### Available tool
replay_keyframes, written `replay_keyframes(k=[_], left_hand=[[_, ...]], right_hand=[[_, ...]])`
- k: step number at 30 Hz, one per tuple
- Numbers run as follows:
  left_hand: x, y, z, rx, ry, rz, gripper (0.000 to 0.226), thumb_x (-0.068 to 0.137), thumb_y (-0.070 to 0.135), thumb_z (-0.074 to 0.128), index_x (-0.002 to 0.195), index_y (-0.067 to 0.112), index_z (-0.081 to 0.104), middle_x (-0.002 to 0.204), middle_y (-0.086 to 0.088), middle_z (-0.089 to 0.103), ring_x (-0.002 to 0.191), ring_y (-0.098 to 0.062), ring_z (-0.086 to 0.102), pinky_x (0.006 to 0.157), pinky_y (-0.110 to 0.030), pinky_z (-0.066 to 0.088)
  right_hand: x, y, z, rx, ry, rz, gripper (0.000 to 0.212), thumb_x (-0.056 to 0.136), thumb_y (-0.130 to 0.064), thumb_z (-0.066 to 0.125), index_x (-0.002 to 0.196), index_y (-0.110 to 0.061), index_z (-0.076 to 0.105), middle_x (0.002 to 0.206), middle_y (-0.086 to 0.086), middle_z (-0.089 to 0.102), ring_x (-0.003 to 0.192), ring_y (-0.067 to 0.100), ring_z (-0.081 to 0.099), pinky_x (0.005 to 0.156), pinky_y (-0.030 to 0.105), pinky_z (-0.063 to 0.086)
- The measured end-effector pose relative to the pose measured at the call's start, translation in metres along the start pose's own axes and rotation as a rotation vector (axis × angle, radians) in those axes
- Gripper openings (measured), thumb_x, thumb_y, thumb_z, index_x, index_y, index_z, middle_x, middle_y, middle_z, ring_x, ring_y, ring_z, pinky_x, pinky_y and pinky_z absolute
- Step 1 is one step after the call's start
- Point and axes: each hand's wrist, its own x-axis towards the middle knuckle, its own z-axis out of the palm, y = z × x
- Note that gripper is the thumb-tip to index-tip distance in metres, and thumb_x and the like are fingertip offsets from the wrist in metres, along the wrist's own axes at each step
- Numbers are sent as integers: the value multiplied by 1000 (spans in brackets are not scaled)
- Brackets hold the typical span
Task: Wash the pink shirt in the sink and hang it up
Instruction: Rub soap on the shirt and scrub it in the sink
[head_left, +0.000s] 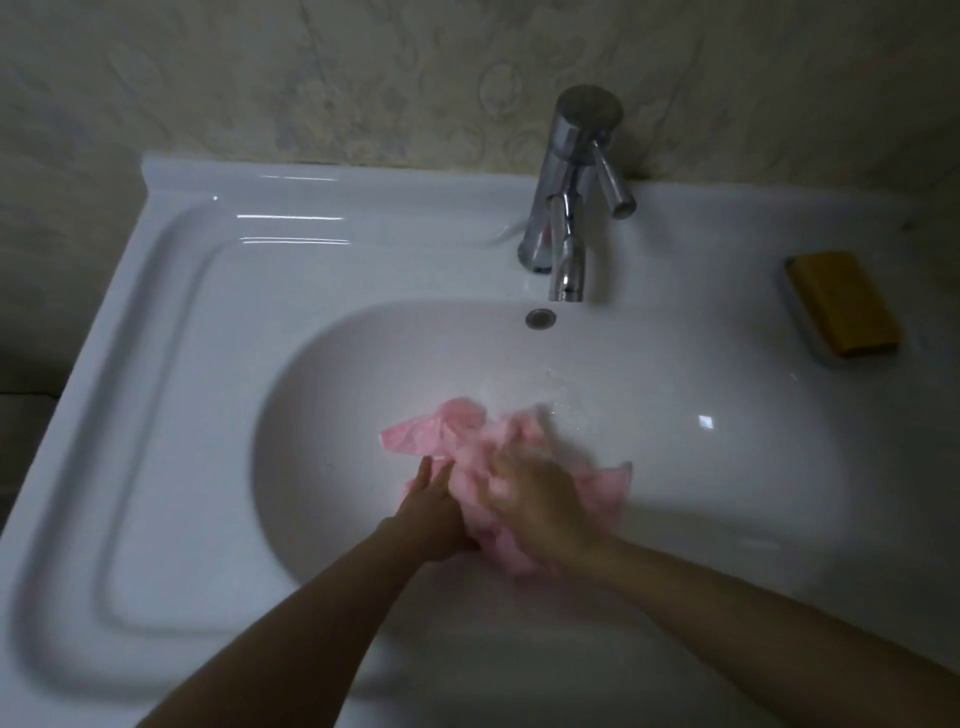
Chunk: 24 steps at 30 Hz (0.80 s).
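Note:
The pink shirt (457, 431) lies bunched and wet in the white sink basin (363, 374), below the chrome tap (569, 208). My left hand (434, 512) is under the shirt's left side with its fingers stretched out straight against the cloth. My right hand (535, 499) lies on top of the bundle, blurred by motion, its fingers curled into the fabric. Part of the shirt is hidden between my two hands.
A yellow soap bar (841, 304) sits in a dish on the right rim of the sink. A flat recessed ledge (171, 415) fills the sink's left side. The overflow hole (540, 318) is under the spout. A patterned tile wall (363, 78) stands behind.

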Motion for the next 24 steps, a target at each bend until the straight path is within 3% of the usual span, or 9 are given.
replay_keyframes(k=[4, 5, 7, 10, 13, 15, 17, 21, 24], left_hand=[[-1, -4, 17, 104, 39, 35, 49, 73, 62, 48, 104, 33, 72, 115, -5, 68, 111, -32, 62, 83, -61, 49], [0, -9, 22, 63, 25, 3, 54, 71, 62, 39, 101, 33, 73, 113, -7, 69, 105, -31, 66, 74, -62, 52], [-3, -10, 19, 3, 32, -48, 57, 74, 59, 33, 106, 32, 72, 121, -12, 65, 107, -30, 64, 70, -60, 53], [-2, 1, 1, -94, 44, -7, 54, 87, 54, 45, 136, 30, 47, 154, -11, 28, 141, -29, 29, 100, -65, 35], [-2, 12, -31, -826, -3, -161, 75, 79, 38, 72, 140, 17, 34, 150, -9, 31, 137, -30, 32, 111, -52, 30], [-3, 22, -51, -1247, 69, -90, 85, 74, 25, 79, 142, 12, 30, 143, -4, 40, 130, -20, 41, 109, -41, 38], [-1, 35, -57, -1269, 182, -56, 90, 70, 19, 82, 142, 11, 29, 140, -4, 40, 129, -20, 41, 108, -38, 40], [2, 40, -57, -1472, 327, -139, 54, 84, 11, 69, 132, 5, 46, 124, -9, 57, 113, -23, 56, 91, -28, 52], [-8, 21, -54, -1665, 414, -369, 38, 85, 26, 60, 110, -1, 64, 102, -14, 68, 96, -28, 64, 76, -27, 53]], right_hand=[[19, 14, -9, 78, -98, -289, 75, 85, -70, 36, 88, -2, 68, 80, 32, 66, 70, 56, 62, 49, 25, 0], [34, 20, -22, -76, -97, -366, 55, 87, -58, 52, 98, -6, 69, 83, 33, 66, 72, 51, 64, 39, 21, 19], [54, 25, -18, 66, -265, -30, 41, 91, -41, 56, 124, -18, 61, 98, 17, 70, 86, 32, 67, 67, 30, 48], [70, 32, -43, 584, -114, 380, 38, 86, -42, 63, 115, -18, 65, 92, 1, 67, 80, 20, 64, 74, 29, 51], [52, 23, -99, 1295, -132, 497, 37, 71, -41, 71, 97, -16, 72, 89, 4, 72, 93, 22, 68, 89, 35, 51], [35, 9, -117, 1540, -370, 411, 22, 64, -27, 67, 70, -8, 75, 68, 7, 70, 68, 17, 70, 68, 27, 56], [23, -10, -125, 1565, -455, 342, 22, 44, -15, 79, 61, -1, 73, 63, 10, 69, 59, 16, 68, 54, 24, 55], [21, -40, -142, 1862, -555, -1, 39, 78, -20, 74, 111, 1, 68, 110, 11, 70, 98, 14, 68, 83, 18, 53], [49, 7, -150, 1860, -133, 442, 21, 92, -22, 57, 84, -3, 61, 61, 7, 65, 49, 14, 63, 44, 21, 51]])
